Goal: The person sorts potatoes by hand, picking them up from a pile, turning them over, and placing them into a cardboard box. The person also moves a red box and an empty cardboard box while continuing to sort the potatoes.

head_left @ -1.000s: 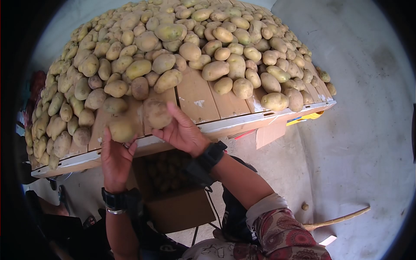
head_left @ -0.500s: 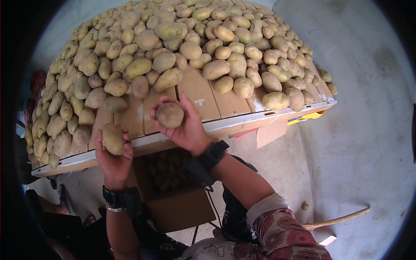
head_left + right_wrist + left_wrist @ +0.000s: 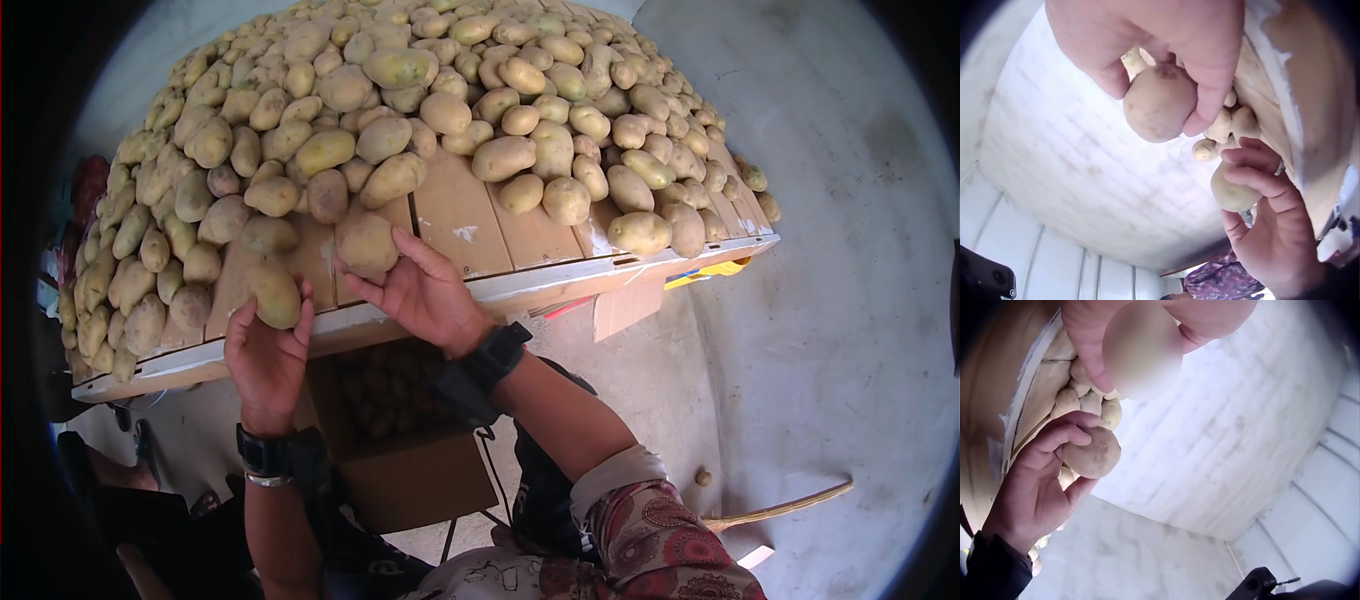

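Note:
My left hand (image 3: pixel 268 365) grips an oval potato (image 3: pixel 276 294) between thumb and fingers, just over the table's front edge. In the left wrist view that potato (image 3: pixel 1142 353) is large and blurred. To its right, my right hand (image 3: pixel 432 300) holds a rounder, brownish potato (image 3: pixel 366 245) at its fingertips. The right wrist view shows this potato (image 3: pixel 1160 103) with a dark spot near its top, pinched between thumb and fingers. Beyond both hands a broad heap of potatoes (image 3: pixel 385 140) covers most of the slatted wooden table (image 3: pixel 460 230).
A cardboard box (image 3: pixel 415 480) holding potatoes stands below the table edge, in front of my body. At the right, a small potato (image 3: pixel 703 478) and a wooden stick (image 3: pixel 780 508) lie on the floor. Another person's foot (image 3: pixel 145 455) shows at lower left.
Both hands keep hold of their potatoes and turn them. Half a second ago the palms faced up more; now both potatoes sit farther out at the fingertips, the right one slightly left.

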